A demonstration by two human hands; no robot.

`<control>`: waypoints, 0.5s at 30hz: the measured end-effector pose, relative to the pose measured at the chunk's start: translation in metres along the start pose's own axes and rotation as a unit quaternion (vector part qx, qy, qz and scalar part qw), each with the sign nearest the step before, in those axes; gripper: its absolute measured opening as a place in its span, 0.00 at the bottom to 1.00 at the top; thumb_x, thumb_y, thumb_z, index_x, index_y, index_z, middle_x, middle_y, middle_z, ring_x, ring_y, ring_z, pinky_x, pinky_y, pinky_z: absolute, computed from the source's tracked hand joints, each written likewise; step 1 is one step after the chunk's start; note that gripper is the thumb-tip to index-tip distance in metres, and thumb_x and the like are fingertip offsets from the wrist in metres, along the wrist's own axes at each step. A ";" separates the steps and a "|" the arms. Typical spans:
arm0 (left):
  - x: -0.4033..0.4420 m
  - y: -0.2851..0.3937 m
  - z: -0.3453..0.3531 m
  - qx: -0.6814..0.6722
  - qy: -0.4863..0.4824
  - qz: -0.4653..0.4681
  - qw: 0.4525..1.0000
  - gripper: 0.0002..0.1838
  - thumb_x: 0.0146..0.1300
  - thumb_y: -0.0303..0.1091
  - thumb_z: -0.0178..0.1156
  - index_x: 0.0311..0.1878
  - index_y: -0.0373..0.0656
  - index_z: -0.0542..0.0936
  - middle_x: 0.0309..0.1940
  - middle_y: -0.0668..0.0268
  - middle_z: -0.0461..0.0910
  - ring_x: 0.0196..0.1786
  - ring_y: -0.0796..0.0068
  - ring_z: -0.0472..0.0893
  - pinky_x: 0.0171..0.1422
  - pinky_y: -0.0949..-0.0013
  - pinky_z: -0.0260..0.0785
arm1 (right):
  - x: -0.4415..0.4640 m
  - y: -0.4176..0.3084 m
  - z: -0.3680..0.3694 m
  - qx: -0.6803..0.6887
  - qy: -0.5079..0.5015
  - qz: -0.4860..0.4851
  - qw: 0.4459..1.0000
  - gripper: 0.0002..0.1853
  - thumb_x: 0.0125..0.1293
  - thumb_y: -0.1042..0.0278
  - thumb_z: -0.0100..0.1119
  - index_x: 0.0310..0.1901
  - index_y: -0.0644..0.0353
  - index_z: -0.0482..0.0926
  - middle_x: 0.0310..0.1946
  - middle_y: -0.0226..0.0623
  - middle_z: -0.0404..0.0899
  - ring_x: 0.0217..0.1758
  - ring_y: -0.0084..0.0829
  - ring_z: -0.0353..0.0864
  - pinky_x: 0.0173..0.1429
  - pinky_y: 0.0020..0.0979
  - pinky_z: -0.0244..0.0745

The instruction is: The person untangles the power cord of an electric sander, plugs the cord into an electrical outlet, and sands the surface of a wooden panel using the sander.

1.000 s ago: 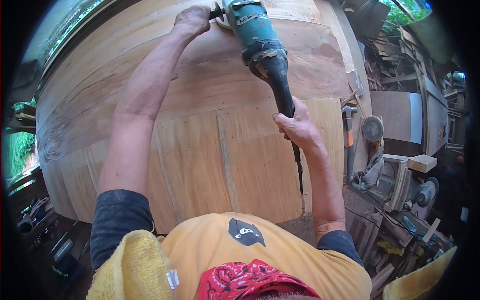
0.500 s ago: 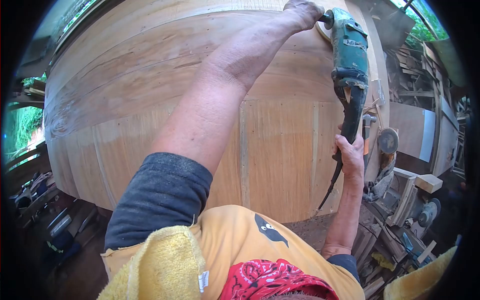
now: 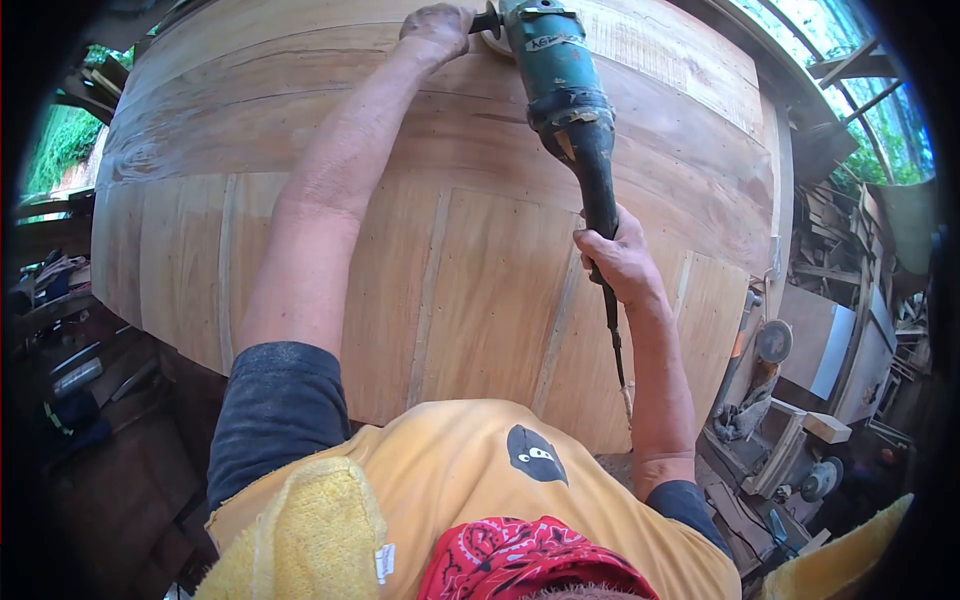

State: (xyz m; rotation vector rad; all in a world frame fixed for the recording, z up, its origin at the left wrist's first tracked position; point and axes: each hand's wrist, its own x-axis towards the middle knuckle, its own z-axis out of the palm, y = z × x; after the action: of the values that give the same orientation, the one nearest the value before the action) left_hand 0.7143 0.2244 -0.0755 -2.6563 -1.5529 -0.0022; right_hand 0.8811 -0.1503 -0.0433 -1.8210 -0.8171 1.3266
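Observation:
A teal angle grinder (image 3: 558,65) with a long black rear handle lies across the far part of a large wooden panel (image 3: 480,290). My left hand (image 3: 440,32) is wrapped round its black side handle at the top of the view. Lower down, my right hand (image 3: 622,258) grips the rear handle, from which the cord (image 3: 618,350) runs toward me. Part of a pale round disc (image 3: 497,42) shows under the tool's head, close against the wood; the rest is hidden. The panel is made of joined boards with pale seams and small dark dots.
On the right edge of the panel lies a hammer (image 3: 744,322), beside another tool with a round disc (image 3: 774,341). A wood block (image 3: 827,428) and a second disc tool (image 3: 822,478) sit lower right. Scrap boards (image 3: 835,235) pile up beyond; various tools (image 3: 80,375) lie at left.
Both hands have swept the angle grinder leftward across the panel. It now leans more, its head toward the upper left. The view has also shifted, showing more of the panel's right side.

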 end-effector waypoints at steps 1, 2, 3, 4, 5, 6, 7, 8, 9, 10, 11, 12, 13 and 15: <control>0.000 -0.031 0.000 0.025 -0.043 -0.018 0.999 0.13 0.62 0.33 0.62 0.48 0.49 0.89 0.44 0.57 0.90 0.49 0.58 0.90 0.50 0.54 0.84 | 0.014 -0.007 0.015 -0.007 -0.021 -0.015 1.000 0.13 0.59 0.65 0.64 0.41 0.60 0.72 0.23 0.28 0.74 0.24 0.20 0.74 0.26 0.28 0.69; -0.009 -0.058 -0.003 0.028 -0.032 -0.054 0.998 0.13 0.64 0.34 0.60 0.48 0.49 0.89 0.45 0.58 0.90 0.50 0.59 0.90 0.50 0.54 0.84 | 0.028 -0.015 0.029 -0.022 -0.039 -0.019 0.999 0.14 0.59 0.65 0.64 0.40 0.60 0.72 0.23 0.29 0.73 0.23 0.21 0.74 0.26 0.29 0.69; -0.022 -0.084 -0.009 -0.017 -0.039 -0.049 0.998 0.19 0.65 0.32 0.61 0.60 0.47 0.83 0.55 0.53 0.87 0.58 0.52 0.87 0.61 0.52 0.80 | 0.041 -0.023 0.044 -0.036 -0.056 -0.023 0.998 0.14 0.59 0.64 0.65 0.40 0.60 0.72 0.23 0.30 0.73 0.23 0.21 0.74 0.27 0.30 0.70; -0.027 -0.107 -0.010 0.011 -0.052 -0.075 0.996 0.19 0.66 0.33 0.61 0.61 0.48 0.82 0.55 0.53 0.87 0.59 0.51 0.86 0.62 0.51 0.80 | 0.050 -0.034 0.057 -0.051 -0.075 -0.027 0.996 0.14 0.59 0.63 0.65 0.39 0.60 0.71 0.22 0.30 0.73 0.23 0.22 0.74 0.27 0.30 0.70; -0.027 -0.130 -0.003 0.011 -0.051 -0.112 0.992 0.19 0.66 0.32 0.61 0.60 0.48 0.82 0.54 0.52 0.87 0.60 0.51 0.86 0.62 0.50 0.79 | 0.058 -0.043 0.068 -0.065 -0.094 -0.030 0.993 0.15 0.59 0.62 0.65 0.39 0.60 0.71 0.22 0.30 0.73 0.23 0.22 0.73 0.27 0.30 0.70; -0.032 -0.148 -0.003 0.010 -0.048 -0.127 0.991 0.18 0.66 0.32 0.60 0.59 0.48 0.82 0.54 0.52 0.87 0.60 0.51 0.86 0.63 0.50 0.79 | 0.067 -0.048 0.078 -0.066 -0.114 -0.036 0.991 0.15 0.59 0.61 0.65 0.38 0.60 0.71 0.22 0.30 0.73 0.23 0.23 0.73 0.27 0.31 0.70; -0.028 -0.170 0.008 0.014 -0.047 -0.134 0.990 0.18 0.67 0.32 0.60 0.60 0.49 0.82 0.55 0.51 0.86 0.60 0.51 0.85 0.63 0.51 0.78 | 0.074 -0.051 0.086 -0.066 -0.133 -0.043 0.988 0.15 0.59 0.61 0.65 0.38 0.60 0.71 0.22 0.30 0.73 0.22 0.23 0.73 0.27 0.31 0.70; -0.033 -0.179 0.005 0.019 -0.056 -0.126 0.990 0.18 0.67 0.32 0.58 0.60 0.49 0.82 0.55 0.51 0.86 0.60 0.51 0.85 0.64 0.50 0.78 | 0.076 -0.056 0.091 -0.077 -0.131 -0.049 0.987 0.15 0.59 0.61 0.66 0.37 0.59 0.71 0.22 0.30 0.73 0.22 0.23 0.73 0.26 0.31 0.70; -0.034 -0.178 0.007 0.022 -0.056 -0.124 0.990 0.18 0.67 0.32 0.58 0.60 0.49 0.82 0.55 0.50 0.86 0.61 0.51 0.85 0.64 0.50 0.78 | 0.075 -0.053 0.088 -0.071 -0.133 -0.050 0.987 0.15 0.59 0.61 0.66 0.37 0.59 0.70 0.22 0.30 0.72 0.22 0.23 0.73 0.26 0.31 0.69; -0.033 -0.176 0.008 0.025 -0.053 -0.123 0.991 0.18 0.67 0.32 0.58 0.60 0.49 0.82 0.55 0.50 0.86 0.61 0.51 0.85 0.64 0.50 0.78 | 0.076 -0.051 0.085 -0.066 -0.136 -0.053 0.987 0.15 0.59 0.61 0.66 0.37 0.59 0.70 0.22 0.30 0.72 0.22 0.23 0.72 0.26 0.31 0.69; -0.037 -0.167 -0.003 0.029 -0.049 -0.123 0.991 0.18 0.67 0.32 0.58 0.60 0.49 0.82 0.55 0.50 0.86 0.61 0.51 0.85 0.64 0.50 0.78 | 0.076 -0.051 0.082 -0.060 -0.140 -0.058 0.987 0.15 0.59 0.60 0.66 0.37 0.59 0.70 0.22 0.30 0.72 0.22 0.23 0.72 0.26 0.31 0.69; -0.038 -0.148 -0.008 0.017 -0.050 -0.132 0.990 0.18 0.66 0.31 0.58 0.59 0.47 0.82 0.56 0.50 0.86 0.61 0.50 0.85 0.65 0.49 0.77 | 0.070 -0.048 0.074 -0.060 -0.132 -0.047 0.988 0.16 0.59 0.60 0.66 0.37 0.59 0.70 0.22 0.30 0.71 0.22 0.23 0.72 0.26 0.31 0.69; -0.029 -0.131 -0.005 0.022 -0.053 -0.111 0.992 0.19 0.66 0.31 0.58 0.60 0.48 0.82 0.56 0.50 0.86 0.61 0.50 0.85 0.65 0.49 0.78 | 0.060 -0.045 0.063 -0.053 -0.112 -0.041 0.991 0.16 0.59 0.60 0.66 0.38 0.59 0.70 0.22 0.30 0.72 0.22 0.22 0.72 0.26 0.31 0.70; -0.009 -0.089 0.001 0.027 -0.058 -0.070 0.996 0.19 0.66 0.31 0.58 0.60 0.48 0.81 0.56 0.51 0.86 0.61 0.50 0.85 0.64 0.49 0.78 | 0.038 -0.035 0.035 -0.041 -0.070 -0.027 0.996 0.16 0.59 0.60 0.66 0.38 0.59 0.70 0.22 0.30 0.72 0.22 0.22 0.72 0.25 0.31 0.70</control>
State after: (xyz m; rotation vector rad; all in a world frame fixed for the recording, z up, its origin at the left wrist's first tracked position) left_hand 0.6326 0.2597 -0.0720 -2.5434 -1.7438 0.1861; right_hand 0.8550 -0.0944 -0.0399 -1.7707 -1.0024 1.4168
